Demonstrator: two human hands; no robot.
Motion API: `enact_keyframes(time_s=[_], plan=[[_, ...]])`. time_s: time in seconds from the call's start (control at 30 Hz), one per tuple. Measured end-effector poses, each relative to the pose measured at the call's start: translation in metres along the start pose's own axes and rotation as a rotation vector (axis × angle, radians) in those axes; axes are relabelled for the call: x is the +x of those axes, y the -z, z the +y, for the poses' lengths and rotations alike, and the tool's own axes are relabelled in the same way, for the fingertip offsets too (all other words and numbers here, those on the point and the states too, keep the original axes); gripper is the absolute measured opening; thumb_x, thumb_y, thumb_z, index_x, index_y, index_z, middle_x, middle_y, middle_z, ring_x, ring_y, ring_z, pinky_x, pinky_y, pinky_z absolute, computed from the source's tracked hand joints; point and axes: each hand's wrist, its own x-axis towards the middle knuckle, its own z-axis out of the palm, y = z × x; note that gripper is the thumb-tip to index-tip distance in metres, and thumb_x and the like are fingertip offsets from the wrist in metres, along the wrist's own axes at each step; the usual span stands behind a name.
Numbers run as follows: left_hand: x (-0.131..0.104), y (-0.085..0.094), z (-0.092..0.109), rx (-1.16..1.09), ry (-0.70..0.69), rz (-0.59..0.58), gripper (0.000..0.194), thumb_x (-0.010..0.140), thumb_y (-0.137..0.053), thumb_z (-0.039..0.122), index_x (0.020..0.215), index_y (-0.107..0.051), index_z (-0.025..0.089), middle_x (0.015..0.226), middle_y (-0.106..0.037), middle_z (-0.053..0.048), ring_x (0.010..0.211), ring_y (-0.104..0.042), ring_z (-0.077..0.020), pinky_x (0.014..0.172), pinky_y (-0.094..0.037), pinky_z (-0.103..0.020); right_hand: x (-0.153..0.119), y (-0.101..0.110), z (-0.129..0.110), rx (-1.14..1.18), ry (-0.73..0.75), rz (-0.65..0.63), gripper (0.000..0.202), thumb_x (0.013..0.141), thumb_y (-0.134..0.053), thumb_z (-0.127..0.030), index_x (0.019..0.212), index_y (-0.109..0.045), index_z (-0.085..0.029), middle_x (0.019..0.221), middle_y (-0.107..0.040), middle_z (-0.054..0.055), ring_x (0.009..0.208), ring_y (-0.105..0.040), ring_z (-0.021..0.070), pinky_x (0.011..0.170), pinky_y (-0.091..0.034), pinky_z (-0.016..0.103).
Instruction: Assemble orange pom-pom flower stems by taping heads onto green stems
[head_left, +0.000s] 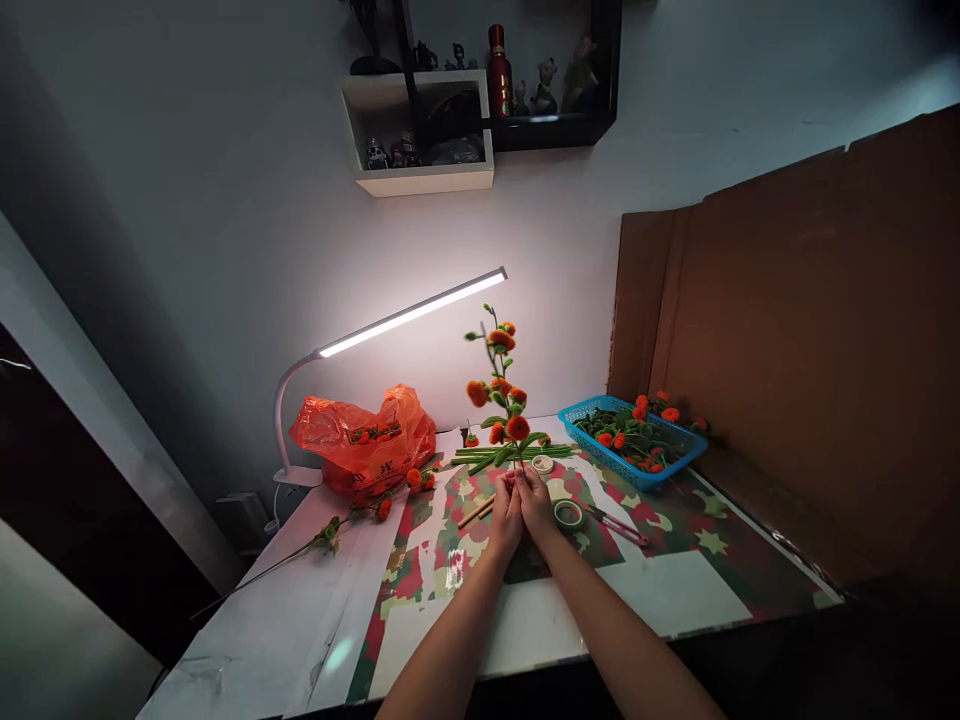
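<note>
An upright artificial flower stem (517, 428) with several orange fuzzy blooms and green leaves rises from between my hands. My left hand (507, 505) and my right hand (534, 497) meet at its lower end, fingers pinched together around it. The exact finger grip is small and partly hidden. Right of my right hand lies a roll of green tape (568, 515), and a paler roll (542, 464) sits just behind my hands. Thin tan sticks (477, 511) lie left of my left hand. Behind the hands is a row of green stems (480, 457).
A blue plastic basket (646, 478) of orange flowers stands at the right, before a tall cardboard sheet (795, 330). Pink-handled scissors (626, 529) lie nearer. At left are an orange plastic bag (375, 450), a long flower stem (300, 546) and a lit desk lamp (412, 313).
</note>
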Motion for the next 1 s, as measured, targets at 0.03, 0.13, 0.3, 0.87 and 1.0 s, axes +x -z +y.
enact_keyframes(time_s=[0.03, 0.13, 0.3, 0.87, 1.0], plan=[[0.000, 0.000, 0.001, 0.025, -0.003, 0.005, 0.023, 0.083, -0.049, 0.042, 0.084, -0.049, 0.020, 0.079, -0.057, -0.004, 0.073, -0.056, -0.0168, 0.071, -0.046, -0.031, 0.001, 0.001, 0.001, -0.005, 0.000, 0.000, 0.036, 0.083, -0.046, -0.050, 0.067, -0.059, -0.020, 0.072, -0.058, 0.004, 0.069, -0.054, 0.0181, 0.068, -0.047, 0.031], [0.002, 0.015, 0.009, 0.144, -0.023, 0.084, 0.023, 0.078, -0.057, 0.037, 0.090, -0.050, 0.019, 0.086, -0.058, -0.006, 0.075, -0.057, -0.0178, 0.068, -0.045, -0.030, 0.003, 0.006, 0.006, -0.017, -0.001, 0.005, 0.039, 0.082, -0.045, -0.053, 0.065, -0.056, -0.020, 0.068, -0.055, 0.003, 0.065, -0.051, 0.0174, 0.064, -0.045, 0.030], [0.006, 0.130, 0.042, 0.530, -0.045, 0.375, 0.014, 0.072, -0.060, 0.024, 0.082, -0.052, 0.021, 0.089, -0.055, -0.007, 0.087, -0.052, -0.0227, 0.080, -0.040, -0.035, 0.006, 0.015, 0.013, -0.026, -0.012, 0.011, 0.040, 0.078, -0.049, -0.058, 0.067, -0.057, -0.020, 0.075, -0.055, 0.004, 0.075, -0.050, 0.0199, 0.074, -0.041, 0.032], [-0.052, 0.336, 0.106, 0.912, 0.180, 0.173, 0.010, 0.071, -0.054, 0.029, 0.063, -0.054, 0.024, 0.059, -0.053, 0.001, 0.060, -0.049, -0.0185, 0.062, -0.036, -0.026, 0.008, 0.020, 0.007, -0.055, -0.054, 0.088, 0.041, 0.073, -0.050, -0.059, 0.066, -0.056, -0.019, 0.072, -0.056, 0.004, 0.077, -0.051, 0.0208, 0.073, -0.041, 0.033], [-0.055, 0.292, 0.101, 0.749, 0.126, 0.184, 0.016, 0.073, -0.055, 0.039, 0.070, -0.055, 0.023, 0.058, -0.049, 0.003, 0.056, -0.046, -0.0158, 0.056, -0.034, -0.025, 0.012, 0.021, 0.008, -0.025, -0.057, 0.101, 0.041, 0.072, -0.050, -0.060, 0.065, -0.053, -0.020, 0.072, -0.056, 0.004, 0.076, -0.051, 0.0203, 0.073, -0.040, 0.032]])
